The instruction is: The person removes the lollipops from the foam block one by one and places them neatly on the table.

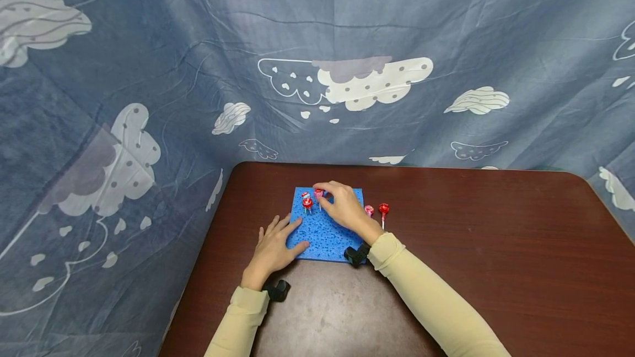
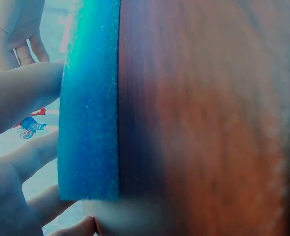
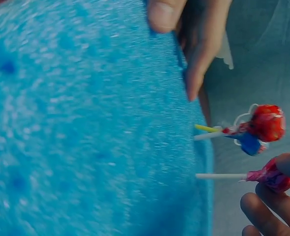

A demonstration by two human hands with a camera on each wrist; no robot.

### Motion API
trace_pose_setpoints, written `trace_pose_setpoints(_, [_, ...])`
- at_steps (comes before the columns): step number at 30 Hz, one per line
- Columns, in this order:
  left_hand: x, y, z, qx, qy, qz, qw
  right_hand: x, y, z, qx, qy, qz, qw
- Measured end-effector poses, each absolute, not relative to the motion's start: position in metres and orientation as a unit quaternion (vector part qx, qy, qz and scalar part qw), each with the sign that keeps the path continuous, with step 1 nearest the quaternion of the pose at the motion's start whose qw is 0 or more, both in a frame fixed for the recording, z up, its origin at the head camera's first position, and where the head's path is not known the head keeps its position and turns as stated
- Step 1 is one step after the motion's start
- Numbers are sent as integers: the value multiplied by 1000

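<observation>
A blue foam board (image 1: 322, 242) lies on the table. My left hand (image 1: 272, 248), fingers spread, rests at the board's left edge, with the thumb over its near left corner. Over the far part of the board, my right hand (image 1: 342, 204) pinches a pink lollipop (image 3: 268, 176) by its wrapped head between thumb and fingers. That lollipop's white stick points down and its end meets the foam; how deep it goes I cannot tell. Just left of it, a red lollipop (image 3: 269, 123) and a blue-wrapped lollipop (image 3: 250, 144) stand upright in the foam.
Right of the board, a pink lollipop (image 1: 369, 210) and a red lollipop (image 1: 384, 209) lie on the brown table (image 1: 476, 258), the pink one partly hidden by my right wrist. A blue cloud-patterned cloth (image 1: 317, 136) hangs behind the table and along its left side.
</observation>
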State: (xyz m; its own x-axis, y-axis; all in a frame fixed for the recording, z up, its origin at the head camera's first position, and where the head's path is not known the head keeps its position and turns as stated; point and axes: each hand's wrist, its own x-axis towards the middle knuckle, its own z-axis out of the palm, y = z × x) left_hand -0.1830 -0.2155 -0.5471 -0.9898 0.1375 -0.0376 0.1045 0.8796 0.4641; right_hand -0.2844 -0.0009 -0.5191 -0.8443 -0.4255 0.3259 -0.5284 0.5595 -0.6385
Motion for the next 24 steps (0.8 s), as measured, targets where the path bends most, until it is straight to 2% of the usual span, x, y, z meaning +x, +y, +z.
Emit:
trace_pose_setpoints(6, [-183, -215, -547, 66, 968, 241, 33, -286, 14, -506, 245, -871, 414, 97])
trace_pose_setpoints(16, [-182, -215, -548, 72, 965, 249, 31, -287, 62, -462, 200, -860, 442, 157])
trace_pose_setpoints(24, [-182, -216, -548, 73, 964, 254, 30, -284, 116, -467, 155, -890, 393, 170])
